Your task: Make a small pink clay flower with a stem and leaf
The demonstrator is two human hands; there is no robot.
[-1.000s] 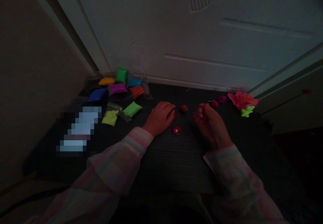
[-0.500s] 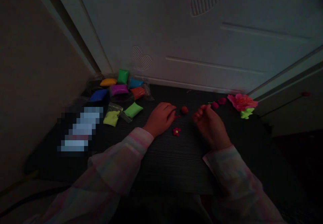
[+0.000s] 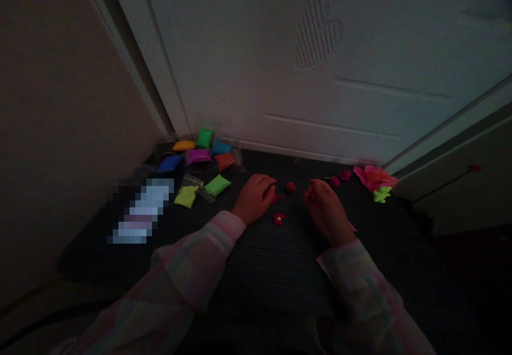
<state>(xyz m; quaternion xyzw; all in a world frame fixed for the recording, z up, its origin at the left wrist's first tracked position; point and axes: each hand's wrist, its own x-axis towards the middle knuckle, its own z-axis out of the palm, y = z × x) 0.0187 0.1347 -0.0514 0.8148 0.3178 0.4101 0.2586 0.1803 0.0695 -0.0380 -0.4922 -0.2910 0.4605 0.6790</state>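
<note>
My left hand (image 3: 254, 199) rests on the dark table with loosely bent fingers, the thumb apart from them. A small pink-red piece of clay (image 3: 277, 199) lies at its fingertips, partly covered. To the right, my right hand (image 3: 326, 211) is held with its fingers curled together; what they hold, if anything, is hidden. Between the hands lie a brownish-orange clay ball (image 3: 290, 187) and, nearer me, a small red clay flower (image 3: 279, 218) with a yellow centre. Two magenta clay pieces (image 3: 340, 178) lie just beyond my right hand.
Several bags of coloured clay (image 3: 199, 155) are bunched at the back left. Nearer are a yellow bag (image 3: 186, 196) and a light green one (image 3: 217, 185). A blurred-out screen (image 3: 144, 211) is at left. A pink flower (image 3: 374, 178) sits back right. A white door (image 3: 260, 67) stands behind.
The view has tilted up a little, so everything sits lower in the picture. My right hand has turned, showing more of its back. My left hand stays by the pink-red piece.
</note>
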